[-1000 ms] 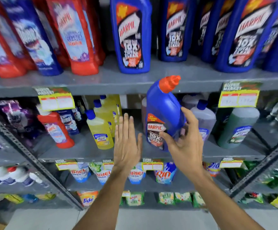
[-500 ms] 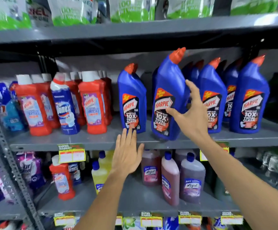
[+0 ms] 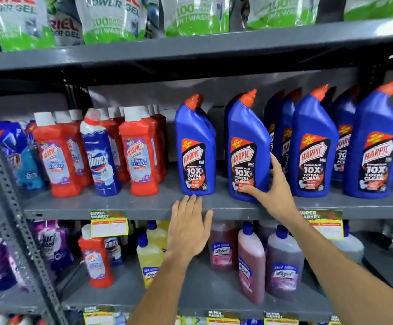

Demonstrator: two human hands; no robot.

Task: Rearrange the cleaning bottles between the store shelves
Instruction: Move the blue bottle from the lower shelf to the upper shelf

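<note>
A blue Harpic bottle with an orange cap stands upright on the grey middle shelf, in a row with other blue Harpic bottles. My right hand wraps its lower right side, thumb across the label's bottom and fingers behind. Flat and empty with fingers together, my left hand hovers in front of the shelf edge just below the leftmost blue bottle. Further blue Harpic bottles stand to the right.
Red Harpic bathroom cleaner bottles and a Domex bottle fill the shelf's left half. Lizol bottles and a lone red bottle stand on the shelf below. Detergent pouches sit on the top shelf. A perforated steel upright runs down the left.
My right hand carried the blue Harpic bottle up from the lower shelf and set it down on the middle shelf among the others. The view rose with it; my left hand stayed low.
</note>
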